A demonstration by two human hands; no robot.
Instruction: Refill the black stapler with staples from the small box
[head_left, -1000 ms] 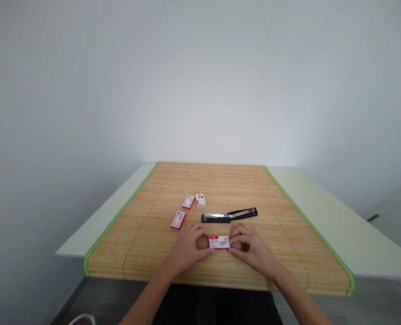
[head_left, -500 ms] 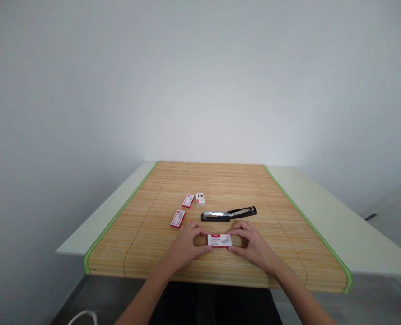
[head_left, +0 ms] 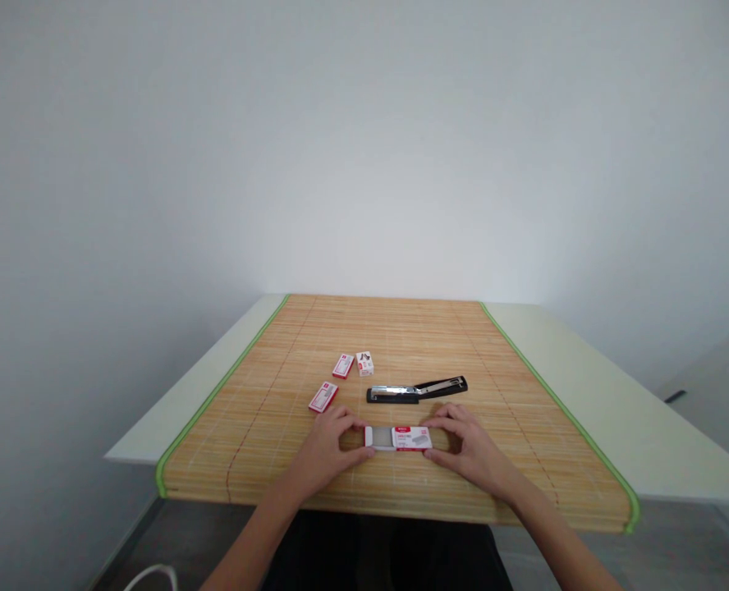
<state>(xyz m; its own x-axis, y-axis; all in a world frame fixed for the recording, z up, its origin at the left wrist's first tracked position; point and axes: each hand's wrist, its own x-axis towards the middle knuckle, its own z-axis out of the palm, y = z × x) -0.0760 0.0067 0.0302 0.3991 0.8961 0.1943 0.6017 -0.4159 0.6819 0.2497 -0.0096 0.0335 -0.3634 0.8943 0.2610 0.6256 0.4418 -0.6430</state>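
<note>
A red and white staple box (head_left: pixel 411 438) lies in front of me, its inner tray (head_left: pixel 382 438) drawn partly out to the left with grey staples showing inside. My left hand (head_left: pixel 326 447) pinches the tray's left end between thumb and fingers. At the opposite end, my right hand (head_left: pixel 470 447) grips the sleeve of the box. Just beyond both hands lies a black stapler (head_left: pixel 417 391), folded wide open with its metal magazine exposed.
Two flat red and white boxes, one nearer (head_left: pixel 323 396) and one farther (head_left: pixel 343 366), lie to the left of the stapler. Beside the farther one stands a small white box (head_left: pixel 364 364). A bamboo mat (head_left: pixel 426 328) with green edging covers the middle of the white table (head_left: pixel 586 369).
The staple box has been slid open: my left hand has moved left with the tray, my right hand slightly right with the sleeve. Staples have come into view.
</note>
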